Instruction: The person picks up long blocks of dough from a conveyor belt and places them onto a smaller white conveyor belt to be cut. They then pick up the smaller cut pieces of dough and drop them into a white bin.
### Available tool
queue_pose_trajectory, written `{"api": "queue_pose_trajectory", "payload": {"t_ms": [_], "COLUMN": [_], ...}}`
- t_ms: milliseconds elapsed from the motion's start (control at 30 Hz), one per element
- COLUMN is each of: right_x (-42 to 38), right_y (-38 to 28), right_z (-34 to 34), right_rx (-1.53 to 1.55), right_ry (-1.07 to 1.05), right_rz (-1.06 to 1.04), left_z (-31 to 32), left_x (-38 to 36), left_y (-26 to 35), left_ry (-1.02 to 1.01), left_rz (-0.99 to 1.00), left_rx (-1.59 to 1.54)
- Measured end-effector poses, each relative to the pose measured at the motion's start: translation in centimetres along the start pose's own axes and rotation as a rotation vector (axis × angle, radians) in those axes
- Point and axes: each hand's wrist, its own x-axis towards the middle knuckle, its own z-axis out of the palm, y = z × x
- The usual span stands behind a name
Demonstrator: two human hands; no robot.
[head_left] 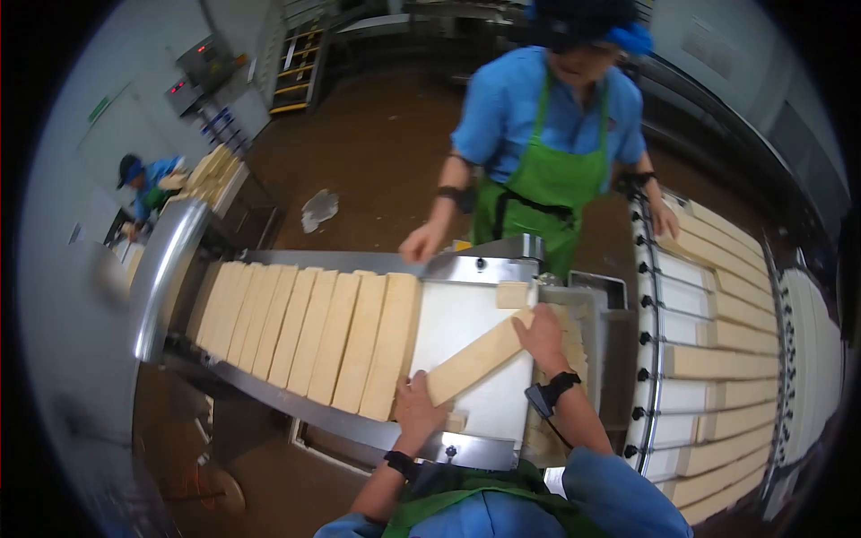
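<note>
Already, a row of slabs (391,341) lay side by side toward nine o'clock, while one slanted slab (480,359), gripped at its ends by left hand (420,412) and right hand (541,339), was out of line.

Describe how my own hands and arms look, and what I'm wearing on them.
Your left hand and right hand are bare, without gloves. The left wrist has a black band. The right has a black strap with a small boxy device and a thin dark cable. Your sleeves are blue.
</note>
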Motion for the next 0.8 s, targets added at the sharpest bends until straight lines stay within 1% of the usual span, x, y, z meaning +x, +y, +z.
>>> {"api": "queue_pose_trajectory", "payload": {"t_ms": [33, 67, 100, 133, 167, 200, 233, 267, 300, 333, 367, 400, 467, 500, 533, 567, 633, 667, 700, 733, 767, 800], "right_x": [-0.3, -0.5, -0.7, -1.1, -1.4, -1.9, -2.9, -4.0, -5.1, -6.6, -8.0, -8.9, -11.5, -12.7, -13.8, -14.8, -15.9, -16.7, -17.6, -18.3, -18.8, -18.9], "right_y": [0.7, 1.7, 1.6, 1.4, 1.7, 2.3, 1.6, 2.2, 3.6, 3.8, 3.4, 5.1, 8.5, 10.3, 12.5, 14.6, 20.5, 23.0, 25.3, 27.6, 30.0, 31.9], "right_z": [0.4, 2.3, 2.5, 2.8, 3.4, 3.3, 0.8, 0.4, 0.3, -3.3, -7.2, -8.7, -11.4, -13.4, -15.8, -18.4, -20.5, -22.1, -23.5, -24.5, -25.3, -26.2], "right_rx": [0.068, 0.028, -0.047, 0.008, 0.052, 0.081, 0.087, 0.099, 0.031, 0.128, 0.229, 0.216, 0.177, 0.169, 0.164, 0.159, -0.089, -0.056, -0.021, -0.026, -0.034, -0.043], "right_ry": [0.063, 0.216, 0.070, 0.132, 0.132, 0.111, 0.041, 0.124, 0.203, 0.231, 0.260, 0.290, 0.650, 0.663, 0.721, 0.780, 1.025, 0.998, 0.967, 0.972, 0.952, 0.934], "right_rz": [-0.032, -0.091, -0.052, -0.060, -0.024, 0.020, 0.091, 0.091, 0.039, 0.110, 0.166, 0.206, 0.210, 0.228, 0.276, 0.322, 0.329, 0.413, 0.496, 0.504, 0.525, 0.544], "left_z": [1.0, 2.0, 2.2, 2.4, 2.8, 3.6, 4.3, 4.6, 4.4, 4.3, 4.4, 4.6, 5.4, 6.0, 7.8, 8.4, 9.3, 9.6, 9.9, 10.2, 10.7, 11.1], "left_x": [0.5, 0.8, 1.0, 1.5, 1.9, 1.8, 1.5, 0.8, 0.2, -0.2, -0.8, -1.4, -2.5, -3.1, -3.2, -4.1, -6.4, -7.4, -8.5, -9.4, -10.2, -10.6], "left_y": [-0.8, -1.6, -1.5, -1.0, -0.4, -0.4, -0.4, 0.0, 1.0, 3.2, 5.3, 7.3, 12.6, 14.9, 16.3, 18.7, 24.4, 26.8, 29.1, 31.0, 32.6, 34.3], "left_ry": [0.012, 0.000, -0.025, -0.057, -0.095, -0.030, 0.028, 0.085, 0.140, 0.096, 0.162, 0.233, 0.185, 0.165, 0.184, 0.175, 0.065, 0.060, 0.001, -0.058, -0.061, -0.162], "left_rz": [-0.017, 0.002, 0.047, -0.012, -0.063, -0.034, 0.004, 0.080, 0.149, 0.211, 0.257, 0.293, 0.392, 0.452, 0.553, 0.570, 0.715, 0.727, 0.797, 0.865, 0.872, 0.881], "left_rx": [-0.008, 0.038, 0.041, 0.070, 0.101, 0.088, 0.070, 0.038, 0.001, 0.004, -0.041, -0.090, -0.128, -0.165, -0.157, -0.161, -0.136, -0.139, -0.107, -0.073, -0.074, -0.029]}}
